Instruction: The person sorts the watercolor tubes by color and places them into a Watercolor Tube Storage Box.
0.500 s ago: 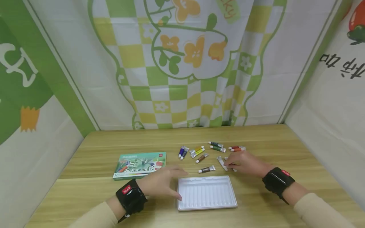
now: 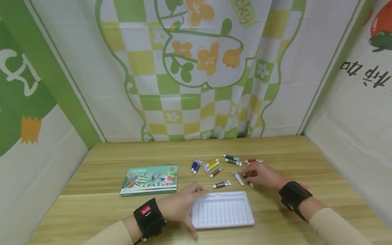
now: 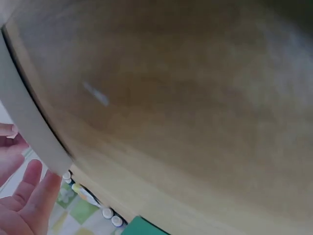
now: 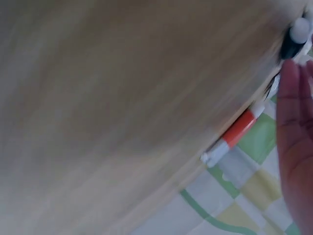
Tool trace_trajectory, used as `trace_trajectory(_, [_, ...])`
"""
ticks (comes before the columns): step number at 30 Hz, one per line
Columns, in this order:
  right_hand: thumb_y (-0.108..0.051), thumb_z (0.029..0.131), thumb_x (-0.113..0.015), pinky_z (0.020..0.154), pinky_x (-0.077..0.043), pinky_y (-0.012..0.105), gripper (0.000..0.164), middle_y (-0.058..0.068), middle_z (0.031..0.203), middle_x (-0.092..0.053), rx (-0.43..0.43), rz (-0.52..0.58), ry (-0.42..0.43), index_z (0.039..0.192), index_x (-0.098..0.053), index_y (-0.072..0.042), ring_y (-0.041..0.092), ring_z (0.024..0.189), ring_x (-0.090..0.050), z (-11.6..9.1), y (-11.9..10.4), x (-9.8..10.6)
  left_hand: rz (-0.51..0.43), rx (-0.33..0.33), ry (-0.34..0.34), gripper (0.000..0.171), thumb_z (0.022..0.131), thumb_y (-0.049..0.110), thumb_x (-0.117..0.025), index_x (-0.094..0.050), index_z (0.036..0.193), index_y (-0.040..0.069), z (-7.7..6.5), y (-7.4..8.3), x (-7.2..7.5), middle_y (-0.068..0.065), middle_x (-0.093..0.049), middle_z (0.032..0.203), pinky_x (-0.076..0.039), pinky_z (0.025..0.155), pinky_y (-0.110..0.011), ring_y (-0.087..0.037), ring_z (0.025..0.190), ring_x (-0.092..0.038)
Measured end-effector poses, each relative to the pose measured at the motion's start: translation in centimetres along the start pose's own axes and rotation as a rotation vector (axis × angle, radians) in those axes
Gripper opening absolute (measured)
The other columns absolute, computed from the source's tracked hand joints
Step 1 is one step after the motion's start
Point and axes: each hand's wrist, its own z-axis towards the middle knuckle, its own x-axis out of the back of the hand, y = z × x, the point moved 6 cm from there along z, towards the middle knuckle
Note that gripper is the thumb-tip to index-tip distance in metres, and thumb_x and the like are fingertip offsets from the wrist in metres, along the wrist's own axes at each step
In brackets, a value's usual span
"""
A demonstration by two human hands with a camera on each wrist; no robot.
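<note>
My left hand is at the left end of a white ribbed plastic tray. Its fingers reach the far left corner and its thumb lies by the near left one. In the left wrist view the fingers look fairly straight against the tray's side. With its fingertips my right hand pinches a dark paint tube with a white cap, low over the table and partly hidden. Just left of it lies a white paint tube.
Several more paint tubes lie loose beyond the tray, among them a dark brown one, a yellow one, a green one and a red one. At the left lies a green paint box. A patterned curtain hangs behind the table.
My left hand has moved right and nearer to me, onto the tray's left end. The right hand has stayed near the same spot, and more of the dark tube shows under its fingers.
</note>
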Motion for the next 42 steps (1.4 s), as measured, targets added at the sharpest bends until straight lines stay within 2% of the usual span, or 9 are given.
trace_trajectory(7, [-0.006, 0.085, -0.082, 0.068, -0.053, 0.026, 0.032, 0.005, 0.092, -0.071, -0.115, 0.046, 0.038, 0.113, -0.072, 0.008, 0.015, 0.083, -0.066, 0.3, 0.3, -0.4, -0.004, 0.035, -0.021, 0.123, 0.052, 0.048, -0.1, -0.045, 0.153, 0.004, 0.0, 0.1, -0.3, -0.01, -0.046, 0.142, -0.043, 0.109, -0.033, -0.02, 0.128, -0.044])
trace_trajectory(11, [-0.005, 0.083, -0.083, 0.064, -0.052, 0.025, 0.036, 0.004, 0.09, -0.069, -0.158, 0.05, 0.045, 0.114, -0.071, 0.009, 0.016, 0.082, -0.064, 0.4, 0.5, -0.4, 0.017, 0.026, -0.023, 0.123, 0.052, 0.048, -0.1, -0.045, 0.152, 0.004, 0.2, 0.1, -0.3, -0.009, -0.046, 0.142, -0.042, 0.11, -0.032, -0.02, 0.128, -0.044])
trace_trajectory(17, [-0.002, 0.082, -0.082, 0.06, -0.051, 0.025, 0.041, 0.004, 0.089, -0.068, -0.204, 0.07, 0.031, 0.119, -0.068, 0.011, 0.015, 0.082, -0.063, 0.6, 0.6, -0.5, 0.03, 0.044, -0.046, 0.124, 0.05, 0.051, -0.099, -0.047, 0.152, 0.004, 0.4, 0.0, -0.1, -0.01, -0.047, 0.142, -0.043, 0.11, -0.034, -0.021, 0.128, -0.046])
trace_trajectory(22, [0.0, 0.082, -0.082, 0.055, -0.05, 0.024, 0.042, 0.003, 0.084, -0.065, -0.246, 0.076, 0.026, 0.121, -0.067, 0.011, 0.013, 0.07, -0.059, 0.7, 0.7, -0.8, 0.015, 0.067, -0.062, 0.123, 0.05, 0.049, -0.1, -0.048, 0.151, 0.003, 0.5, 0.0, 0.0, -0.009, -0.049, 0.138, -0.044, 0.108, -0.032, -0.019, 0.123, -0.048])
trace_trajectory(26, [0.001, 0.082, -0.081, 0.053, -0.047, 0.023, 0.042, 0.001, 0.08, -0.063, -0.265, 0.079, 0.036, 0.12, -0.068, 0.011, 0.011, 0.065, -0.056, 0.7, 0.8, -0.8, 0.021, 0.073, -0.059, 0.122, 0.05, 0.049, -0.099, -0.048, 0.151, 0.003, 0.6, 0.0, -0.2, -0.009, -0.049, 0.139, -0.044, 0.108, -0.031, -0.018, 0.123, -0.048])
trace_trajectory(30, [0.0, 0.081, -0.082, 0.054, -0.046, 0.023, 0.04, 0.001, 0.079, -0.063, -0.268, 0.077, 0.056, 0.117, -0.069, 0.012, 0.012, 0.066, -0.056, 0.4, 0.9, -0.5, 0.035, 0.081, -0.057, 0.122, 0.05, 0.05, -0.099, -0.049, 0.151, 0.003, 0.7, 0.0, -0.2, -0.009, -0.05, 0.139, -0.044, 0.107, -0.031, -0.018, 0.123, -0.049])
trace_trajectory(35, [0.001, 0.081, -0.08, 0.055, -0.052, 0.024, 0.035, 0.007, 0.086, -0.067, -0.289, 0.184, 0.081, 0.112, -0.066, 0.013, 0.013, 0.072, -0.061, 0.0, 0.8, 0.0, 0.03, 0.099, -0.062, 0.122, 0.05, 0.051, -0.099, -0.048, 0.151, 0.004, 0.6, 0.1, -0.2, -0.009, -0.05, 0.138, -0.046, 0.106, -0.031, -0.017, 0.122, -0.049])
trace_trajectory(38, [0.003, 0.083, -0.078, 0.059, -0.057, 0.028, 0.037, 0.012, 0.089, -0.069, -0.31, 0.322, 0.076, 0.114, -0.061, 0.014, 0.016, 0.074, -0.065, -0.2, 0.3, 0.2, 0.026, 0.109, -0.066, 0.122, 0.05, 0.052, -0.098, -0.048, 0.151, 0.004, 0.6, 0.2, -0.1, -0.008, -0.049, 0.138, -0.046, 0.106, -0.032, -0.017, 0.122, -0.049])
trace_trajectory(42, [0.001, 0.089, -0.074, 0.067, -0.06, 0.033, 0.044, 0.011, 0.092, -0.07, -0.328, 0.518, 0.003, 0.126, -0.054, 0.014, 0.019, 0.076, -0.067, -0.3, -1.1, -0.4, 0.032, 0.114, -0.072, 0.122, 0.051, 0.053, -0.098, -0.048, 0.151, 0.003, 0.4, 0.3, 0.0, -0.009, -0.049, 0.14, -0.046, 0.107, -0.033, -0.018, 0.123, -0.048])
